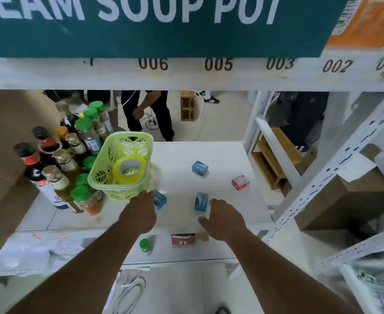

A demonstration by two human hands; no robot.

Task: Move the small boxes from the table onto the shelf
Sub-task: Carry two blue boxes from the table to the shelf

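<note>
Four small boxes are seen on the white surface point(220, 155). A blue box point(199, 168) lies toward 12 o'clock of the middle, a red and white box point(240, 182) toward 2 o'clock, a second blue box point(201, 201) stands near the front edge, and a third blue box point(159, 199) lies at 9 o'clock of that one.

The left hand point(141, 209) is stretched forward between the green basket point(120, 164) and the third blue box, its fingertips at the basket's near rim; whether anything is clamped by it cannot be told, since the fingers are hidden behind the back of the hand. The right hand point(222, 217) is held loosely spread, fingers apart, just beside the second blue box at its 5 o'clock, with nothing grasped.

A roll of yellow tape point(129, 168) is held in the basket. Bottles and green-capped jars point(82, 132) are crowded at 9 o'clock of the basket. The numbered shelf beam point(218, 64) runs across at 12 o'clock.
</note>
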